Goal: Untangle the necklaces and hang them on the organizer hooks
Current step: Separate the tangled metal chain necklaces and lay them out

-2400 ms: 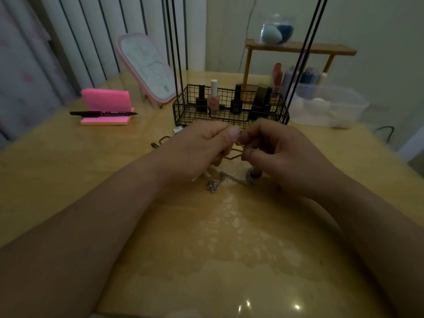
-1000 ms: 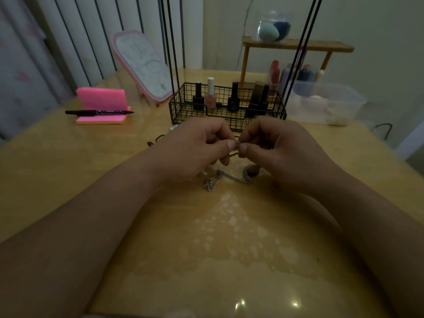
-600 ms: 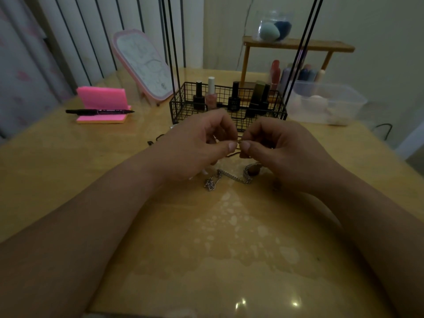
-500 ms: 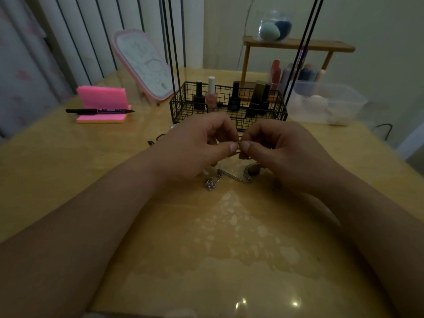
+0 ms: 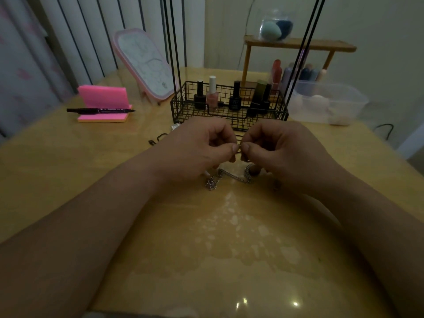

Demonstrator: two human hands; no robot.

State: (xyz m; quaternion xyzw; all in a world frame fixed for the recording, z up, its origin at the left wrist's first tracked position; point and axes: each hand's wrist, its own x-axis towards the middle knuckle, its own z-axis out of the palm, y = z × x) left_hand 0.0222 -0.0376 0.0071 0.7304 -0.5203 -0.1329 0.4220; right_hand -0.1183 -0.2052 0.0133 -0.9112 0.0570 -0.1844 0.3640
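Head view: just before the wire basket [image 5: 202, 115], your left hand [image 5: 197, 150] and right hand [image 5: 282, 152] both pinch a thin necklace strand [image 5: 239, 146]; the silver chain [image 5: 229, 177] lies on the table, nearer you.

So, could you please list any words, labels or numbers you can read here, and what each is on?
No text here is legible.
Black marker: pale print along its barrel, too blurred.
Black nail polish bottle: faint label, too small.
Pink-framed board: small round mark near its lower edge, unreadable.
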